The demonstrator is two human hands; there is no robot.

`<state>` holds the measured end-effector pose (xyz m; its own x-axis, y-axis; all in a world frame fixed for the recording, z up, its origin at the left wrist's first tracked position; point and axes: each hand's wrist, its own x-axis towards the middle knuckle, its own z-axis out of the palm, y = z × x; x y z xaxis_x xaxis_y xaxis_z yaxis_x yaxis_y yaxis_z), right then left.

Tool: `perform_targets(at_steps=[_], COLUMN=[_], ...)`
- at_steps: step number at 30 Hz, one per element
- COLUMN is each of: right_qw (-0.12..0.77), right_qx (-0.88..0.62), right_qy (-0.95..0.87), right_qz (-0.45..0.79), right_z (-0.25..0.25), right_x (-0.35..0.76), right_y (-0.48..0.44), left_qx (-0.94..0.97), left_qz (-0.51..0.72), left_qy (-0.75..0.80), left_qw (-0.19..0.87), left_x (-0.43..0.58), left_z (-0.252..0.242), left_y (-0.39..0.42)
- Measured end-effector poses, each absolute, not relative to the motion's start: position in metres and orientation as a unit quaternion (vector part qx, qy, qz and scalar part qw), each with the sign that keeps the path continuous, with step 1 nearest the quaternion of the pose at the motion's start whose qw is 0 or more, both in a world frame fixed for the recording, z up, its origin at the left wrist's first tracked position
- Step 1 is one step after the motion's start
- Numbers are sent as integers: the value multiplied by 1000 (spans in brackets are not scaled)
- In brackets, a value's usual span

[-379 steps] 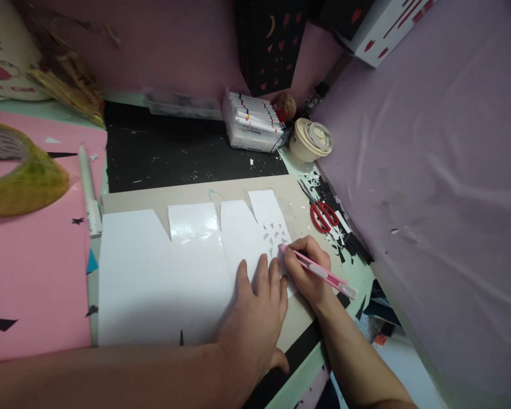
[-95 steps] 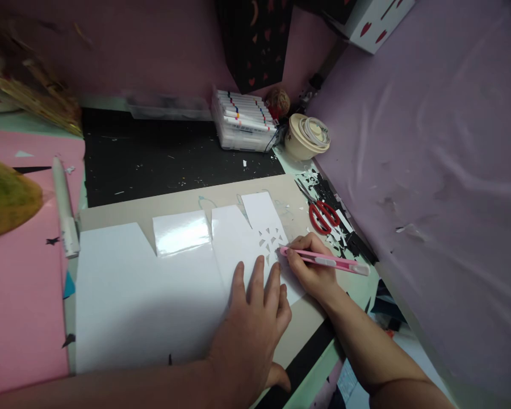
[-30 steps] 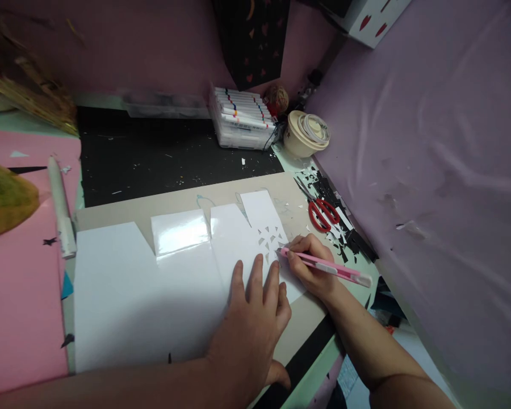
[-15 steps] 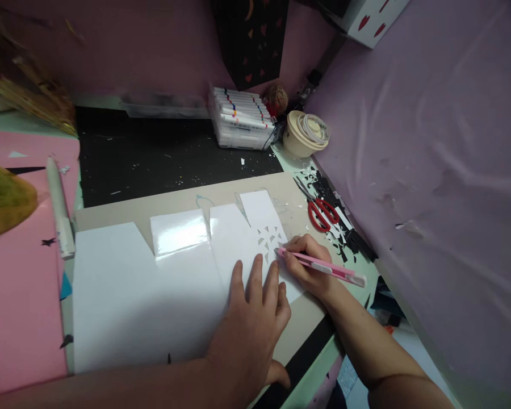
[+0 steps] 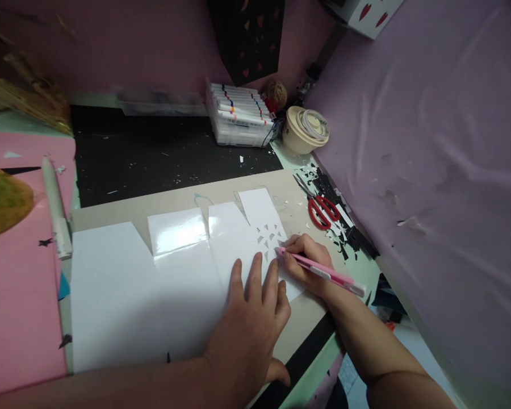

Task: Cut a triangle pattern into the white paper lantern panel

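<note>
A white sheet of card (image 5: 114, 284) with flaps along its far edge lies flat on a beige board (image 5: 106, 215). Near its right side is a cluster of small cut-out shapes (image 5: 269, 234). My left hand (image 5: 251, 307) presses on the card, palm down with fingers spread. In my right hand (image 5: 309, 261) is a pink craft knife (image 5: 327, 272), held like a pen, its tip touching the card at the lower right of the cut-outs. The blade's end is too small to make out clearly.
Red-handled scissors (image 5: 322, 211) lie among black and white paper scraps (image 5: 344, 233) on the right. A case of markers (image 5: 241, 116) and a cream round container (image 5: 304, 133) stand at the back. On the left are a pink sheet (image 5: 21, 307) and a white stick-like tool (image 5: 56, 210).
The knife's rear end has tipped slightly lower, while its tip stays by the same cut-outs. My left hand keeps its place on the card. The whole view has shifted a little.
</note>
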<state>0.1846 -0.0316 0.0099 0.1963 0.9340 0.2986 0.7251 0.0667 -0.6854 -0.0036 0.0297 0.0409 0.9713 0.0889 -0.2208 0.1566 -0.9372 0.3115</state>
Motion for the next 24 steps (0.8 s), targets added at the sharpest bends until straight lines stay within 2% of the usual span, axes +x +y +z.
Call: perform_targets(at_steps=[24], right_qw=[396], right_qx=[-671], right_qy=[-603], right_qz=[171], right_z=[10], right_x=[188], right_y=[-33], left_qx=[982], left_qz=[-90], left_qy=[66], left_qw=[154], left_x=[-3], left_z=[38], left_y=[28])
